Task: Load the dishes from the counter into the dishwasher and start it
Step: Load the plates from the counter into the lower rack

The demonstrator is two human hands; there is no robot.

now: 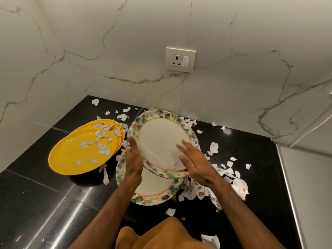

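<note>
My left hand (133, 159) grips the left rim of the upper floral plate (159, 139). The thumb (132, 141) lies on the front of the rim, and the other fingers go behind the plate, where I cannot see them. The plate is tilted, its face turned toward me, and its low edge is just above the lower floral plate (154, 188), which lies flat on the counter (36, 186) under my left wrist.

My right hand (195, 165) is flat. Its fingers (183, 148) are straight and a little spread, and they rest on the smooth white middle of the upper plate. They hold nothing. A torn paper piece (177, 163) sits on the plate just under these fingers.

Both plates are round, with a rim of coloured leaves and a thin gold line. To the left of my left hand is a stack of glossy yellow plates (79, 155) with scraps on them. White paper scraps (239, 186) lie near my right wrist on the polished black stone.
</note>
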